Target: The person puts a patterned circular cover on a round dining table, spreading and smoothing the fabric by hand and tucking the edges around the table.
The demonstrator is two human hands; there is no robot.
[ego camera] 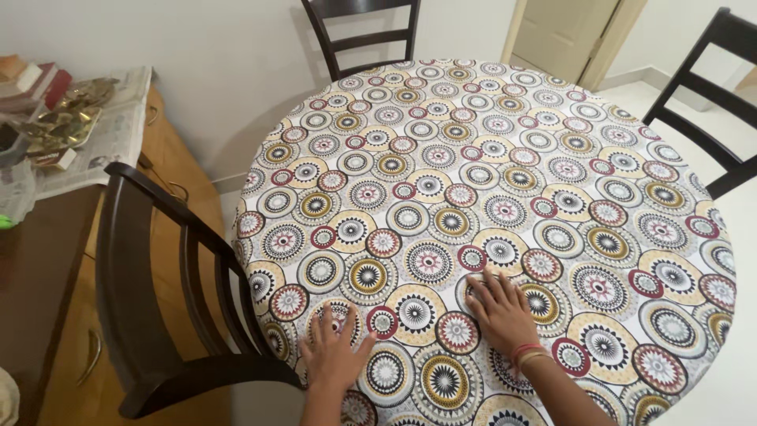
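The person is pressing both bare hands flat on the round table's patterned cloth (489,197), a white fabric printed with yellow, red and grey circular medallions. The left hand (335,347) is lying near the table's near-left edge, fingers spread wide and empty. The right hand (498,309) is resting a little farther in, fingers also fanned out and holding nothing; red and yellow bangles (527,353) are circling its wrist. Judging from this pose, the person appears to be smoothing the cloth against the tabletop, working at the near edge. A further stroke would call for keeping the palms flat and sliding outward toward the rim, so that the fabric lies even and does not bunch.

A dark wooden chair (150,292) is standing just beside the table at the left, another dark chair (359,35) is sitting at the far side, and a third dark chair (710,118) is at the right. On the brown wooden sideboard (47,268) at the left, a sheet of newspaper (118,130) is carrying a brass-coloured tray (59,122) holding small metal pieces too small to tell apart. No container is standing on the cloth itself.
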